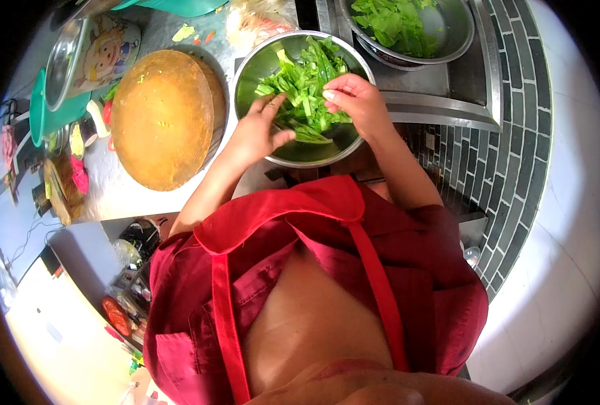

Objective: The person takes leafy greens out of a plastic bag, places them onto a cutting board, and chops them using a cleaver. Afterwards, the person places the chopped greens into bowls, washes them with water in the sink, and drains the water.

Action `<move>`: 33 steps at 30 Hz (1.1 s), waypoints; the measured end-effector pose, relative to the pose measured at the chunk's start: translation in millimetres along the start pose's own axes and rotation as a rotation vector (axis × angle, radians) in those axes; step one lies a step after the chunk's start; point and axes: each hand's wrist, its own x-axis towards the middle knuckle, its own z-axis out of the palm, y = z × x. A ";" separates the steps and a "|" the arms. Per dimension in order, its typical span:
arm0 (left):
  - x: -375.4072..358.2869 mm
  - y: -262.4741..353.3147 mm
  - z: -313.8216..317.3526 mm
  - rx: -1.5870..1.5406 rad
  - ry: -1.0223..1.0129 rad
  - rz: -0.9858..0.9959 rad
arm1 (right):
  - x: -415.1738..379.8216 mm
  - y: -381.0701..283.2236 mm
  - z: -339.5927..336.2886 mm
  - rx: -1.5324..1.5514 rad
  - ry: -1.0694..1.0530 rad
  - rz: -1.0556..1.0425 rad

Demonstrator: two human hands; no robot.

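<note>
A steel bowl (342, 150) stands in front of me with cut green leaves (305, 86) in it. My left hand (263, 128) is over the bowl's left side, its fingers apart and its fingertips among the leaves. At the right side of the bowl my right hand (355, 100) is closed in a pinch above the greens; what lies between thumb and fingers is too small to make out. Behind on the right, a second steel bowl (454, 34) holds more green leaves (398, 25).
Left of the bowl lies a round wooden chopping board (165, 121). Beyond it are a pot with a cartoon print (107, 54) and a teal basin (38, 108). A plastic bag (259, 20) lies behind the bowl. The metal sink edge (441, 111) is at the right.
</note>
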 end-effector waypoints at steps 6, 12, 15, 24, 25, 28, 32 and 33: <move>12.8 19.7 -13.4 -0.551 -0.096 0.072 | -7.9 -3.9 22.8 0.056 -0.149 0.058; 3.0 6.2 19.5 -0.614 -0.195 -0.187 | -13.3 1.3 24.8 -0.416 -0.035 -0.032; 2.3 6.8 14.3 -0.622 -0.225 -0.244 | -12.4 2.9 14.2 -0.867 0.065 -0.367; -1.0 4.3 7.2 -0.217 0.034 0.088 | -15.0 -1.4 12.0 -0.112 -0.138 0.105; -1.4 12.4 1.1 -0.304 0.007 0.005 | -15.0 -0.7 13.4 -0.107 -0.177 0.123; -0.3 20.7 -0.7 -0.457 0.048 0.111 | -14.9 2.0 22.0 -0.029 -0.210 0.159; 0.9 24.2 -0.7 -0.325 0.175 0.154 | -7.7 5.7 29.9 0.150 -0.196 0.237; 1.5 23.0 -0.9 -0.292 0.199 0.184 | -5.0 6.9 28.8 0.101 -0.211 0.219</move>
